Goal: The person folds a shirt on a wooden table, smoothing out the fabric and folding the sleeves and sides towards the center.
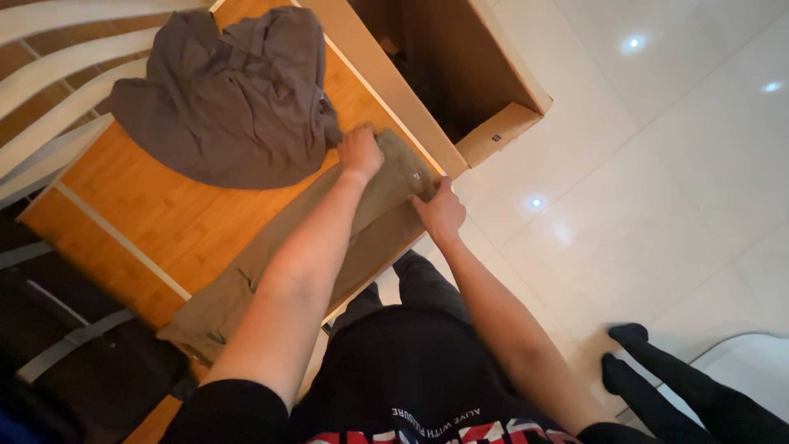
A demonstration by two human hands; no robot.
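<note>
Olive-khaki trousers (374,234) lie stretched along the near edge of a wooden table (164,210). My left hand (360,153) is closed on the far end of the trousers, close to a crumpled grey-brown garment (226,99). My right hand (440,212) grips the same end of the trousers at the table's edge. The other end of the trousers hangs off the table by my left arm.
An open cardboard box (501,107) stands on the white tiled floor (657,181) beyond the table. White chair slats (57,90) are at the far left, a dark chair (74,345) at lower left. Another person's legs in black socks (649,370) are at lower right.
</note>
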